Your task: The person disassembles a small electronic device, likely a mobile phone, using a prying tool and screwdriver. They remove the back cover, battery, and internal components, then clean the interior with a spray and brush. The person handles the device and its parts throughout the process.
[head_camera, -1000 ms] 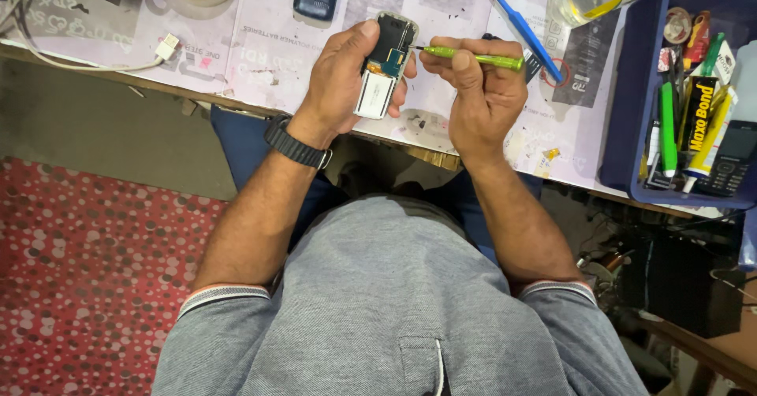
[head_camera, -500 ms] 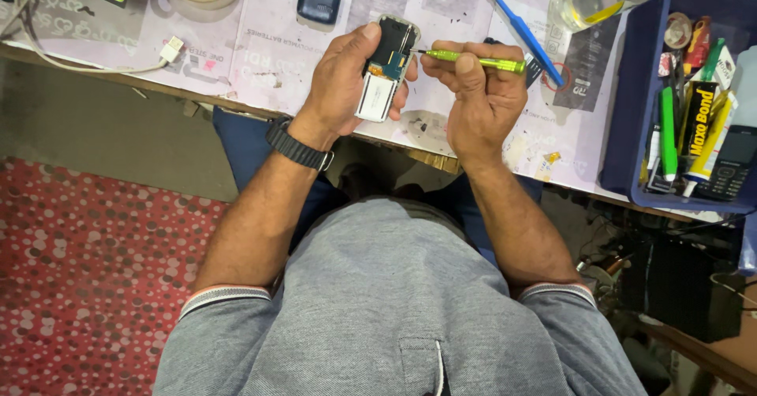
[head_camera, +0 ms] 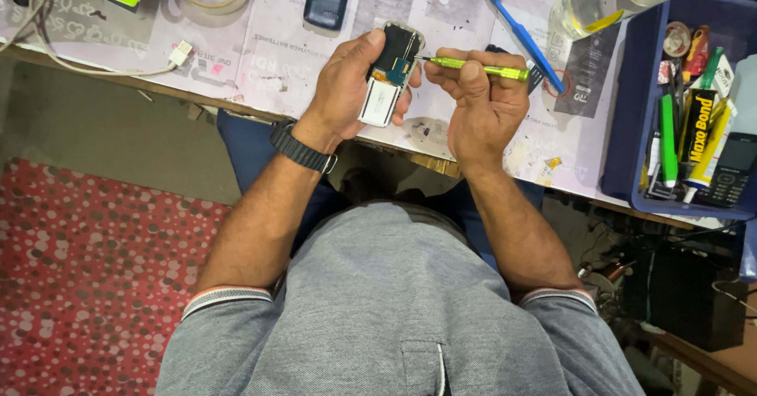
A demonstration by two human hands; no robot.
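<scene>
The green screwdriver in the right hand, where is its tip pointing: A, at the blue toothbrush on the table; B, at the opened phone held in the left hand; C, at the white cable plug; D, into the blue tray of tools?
B: the right hand holds the green screwdriver level, its metal tip reaching the exposed board of the opened phone gripped by the left hand.

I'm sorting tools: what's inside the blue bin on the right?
The blue bin holds a dark keypad phone, a green-handled tool, a black-and-yellow glue tube and a round tin. Items underneath are covered, and the frame edge cuts off the bin's right side.
</scene>
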